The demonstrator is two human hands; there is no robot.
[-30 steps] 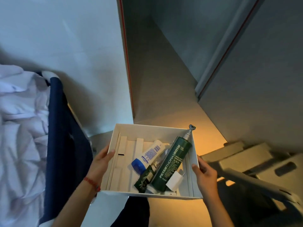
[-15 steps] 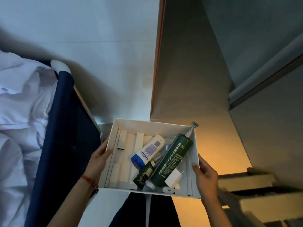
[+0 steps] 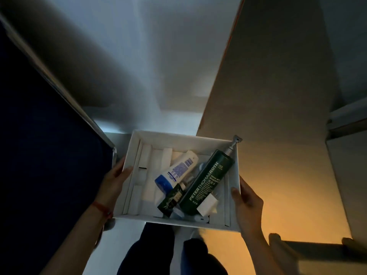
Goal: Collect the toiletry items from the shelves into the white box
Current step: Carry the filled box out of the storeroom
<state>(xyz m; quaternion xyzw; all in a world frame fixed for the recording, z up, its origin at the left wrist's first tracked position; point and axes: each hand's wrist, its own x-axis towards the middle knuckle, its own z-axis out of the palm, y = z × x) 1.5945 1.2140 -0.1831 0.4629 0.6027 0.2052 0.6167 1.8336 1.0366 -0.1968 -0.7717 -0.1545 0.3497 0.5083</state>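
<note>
I carry the white box [image 3: 184,138] in front of me with both hands. My left hand [image 3: 114,181] grips its left wall, thumb over the rim. My right hand [image 3: 245,203] grips the right wall the same way. Inside lie a tall dark green pump bottle [image 3: 208,181] leaning diagonally, a white tube with a blue cap [image 3: 174,171], a small dark green box [image 3: 171,200] and a small white block [image 3: 205,204]. White cardboard dividers fill the box's left half.
A dark blue panel [image 3: 45,155] with a pale frame stands at the left. A grey wall panel [image 3: 268,96] with an orange edge rises on the right. A low white frame [image 3: 317,249] sits at the bottom right. My dark trouser legs [image 3: 158,251] show below the box.
The view has swung to the right and closer to the wall; the white bedding has left the frame. The box and both hands keep the same hold.
</note>
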